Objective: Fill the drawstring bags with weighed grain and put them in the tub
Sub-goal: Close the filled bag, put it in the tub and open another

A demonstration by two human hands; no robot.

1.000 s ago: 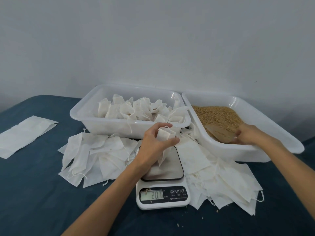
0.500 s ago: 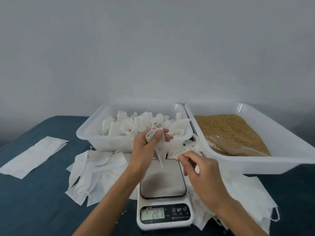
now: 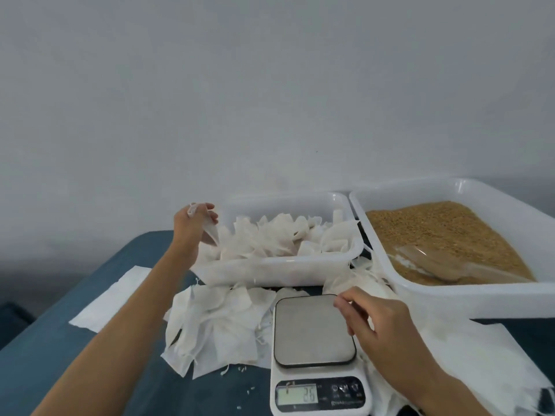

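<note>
My left hand (image 3: 192, 226) is over the left end of the white tub (image 3: 282, 270) and holds a filled white drawstring bag (image 3: 210, 231) by its gathered top. The tub holds several filled bags (image 3: 285, 235). My right hand (image 3: 372, 319) hovers over the right edge of the kitchen scale (image 3: 313, 331), fingers loosely curled, holding nothing. The scale's steel plate is bare and its display (image 3: 297, 395) is lit. To the right, a second white tub (image 3: 468, 291) holds brown grain (image 3: 435, 226) with a clear scoop (image 3: 435, 264) lying in it.
Empty flat bags (image 3: 216, 322) lie heaped left of the scale, and more (image 3: 468, 355) lie under my right arm. A white sheet (image 3: 111, 298) lies on the blue tabletop (image 3: 45, 349) at the left. A few spilled grains (image 3: 249, 391) dot the cloth.
My left hand carried the filled bag from above the scale back and left to the tub. My right hand left the scoop and came over the scale. The scale reading dropped.
</note>
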